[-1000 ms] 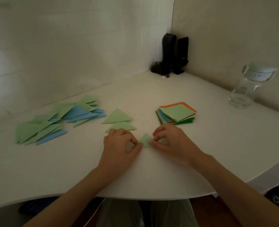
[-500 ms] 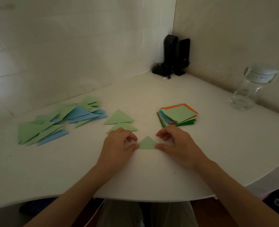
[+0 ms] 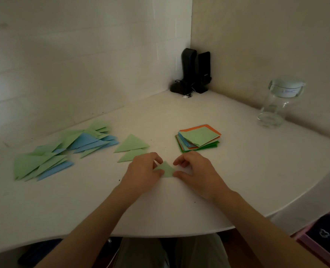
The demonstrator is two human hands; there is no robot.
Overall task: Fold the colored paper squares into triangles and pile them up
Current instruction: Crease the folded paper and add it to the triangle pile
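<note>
A small light-green folded triangle (image 3: 167, 169) lies flat on the white table (image 3: 237, 171) in front of me. My left hand (image 3: 144, 174) presses its left corner with thumb and fingertips. My right hand (image 3: 196, 172) pinches its right corner, thumb on the lower edge. Just behind my left hand lie two larger light-green triangles (image 3: 131, 145), one partly over the other. Further left spreads a loose pile of green and blue triangles (image 3: 63, 151). To the right of centre sits a stack of unfolded squares (image 3: 199, 139), light green on top, with orange, blue and dark green below.
A clear glass jar (image 3: 276, 105) with a pale lid stands at the right by the wall. Two black speakers (image 3: 196, 71) with a cable fill the far corner. The table's curved front edge runs just above my lap. A dark bag (image 3: 324, 235) lies on the floor at right.
My hands slid apart along the triangle's lower edge half a second ago, then came closer again onto its corners. The triangle stays flat in the same spot.
</note>
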